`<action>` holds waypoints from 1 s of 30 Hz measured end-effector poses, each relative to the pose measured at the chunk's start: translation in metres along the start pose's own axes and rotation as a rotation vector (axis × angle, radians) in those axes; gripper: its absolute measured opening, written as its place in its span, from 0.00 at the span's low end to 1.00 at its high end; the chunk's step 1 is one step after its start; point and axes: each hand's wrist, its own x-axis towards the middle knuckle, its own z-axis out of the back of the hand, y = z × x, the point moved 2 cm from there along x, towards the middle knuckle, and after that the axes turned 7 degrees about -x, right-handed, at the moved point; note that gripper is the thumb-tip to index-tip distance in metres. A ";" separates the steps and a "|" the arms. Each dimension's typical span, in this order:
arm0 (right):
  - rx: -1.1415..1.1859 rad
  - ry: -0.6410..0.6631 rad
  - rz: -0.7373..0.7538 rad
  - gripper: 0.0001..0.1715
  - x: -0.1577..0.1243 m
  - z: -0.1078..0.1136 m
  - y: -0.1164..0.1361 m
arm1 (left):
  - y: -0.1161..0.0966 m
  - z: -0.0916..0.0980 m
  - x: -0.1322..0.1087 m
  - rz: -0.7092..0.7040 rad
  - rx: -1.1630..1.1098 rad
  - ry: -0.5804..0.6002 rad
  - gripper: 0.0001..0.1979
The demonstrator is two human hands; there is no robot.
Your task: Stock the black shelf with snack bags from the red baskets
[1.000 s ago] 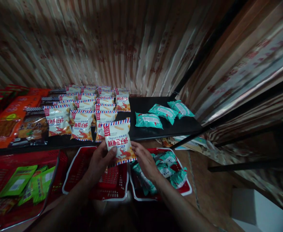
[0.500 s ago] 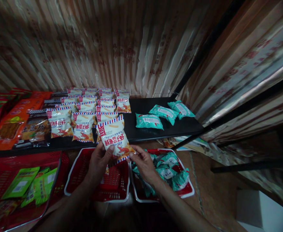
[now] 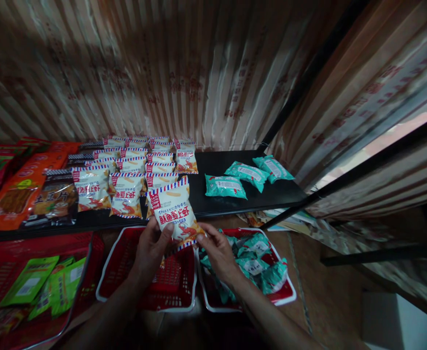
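Between my two hands is a white snack bag (image 3: 173, 211) with red lettering, a shrimp picture and striped ends. My left hand (image 3: 154, 248) grips its lower left side, thumb on the front. At its lower right corner, my right hand (image 3: 218, 250) pinches the bag. The bag is held tilted in front of the shelf edge, above the middle basket. Behind it, rows of matching snack bags (image 3: 128, 192) stand on the black shelf (image 3: 213, 156). Several teal packets (image 3: 226, 186) lie flat farther right on the shelf.
Below are a red basket (image 3: 101, 287) under my left hand and another holding teal packets (image 3: 295, 291). A third basket (image 3: 85, 277) at left holds green packets (image 3: 31, 282). Orange bags (image 3: 16, 189) fill the shelf's left. A black post (image 3: 289, 214) crosses at right.
The view has shifted slightly. Both hands keep hold of the same snack bag, which stays almost in place. Nothing on the shelf or in the baskets has visibly moved.
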 end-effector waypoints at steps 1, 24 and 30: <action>-0.003 -0.002 0.009 0.16 0.000 0.000 0.000 | 0.000 0.000 0.000 -0.005 0.006 0.000 0.23; -0.033 -0.142 0.042 0.16 -0.004 0.002 0.006 | -0.001 -0.002 -0.002 -0.070 0.082 -0.054 0.28; -0.170 -0.184 0.137 0.15 -0.008 0.004 0.014 | -0.002 -0.003 -0.002 -0.102 0.106 -0.043 0.23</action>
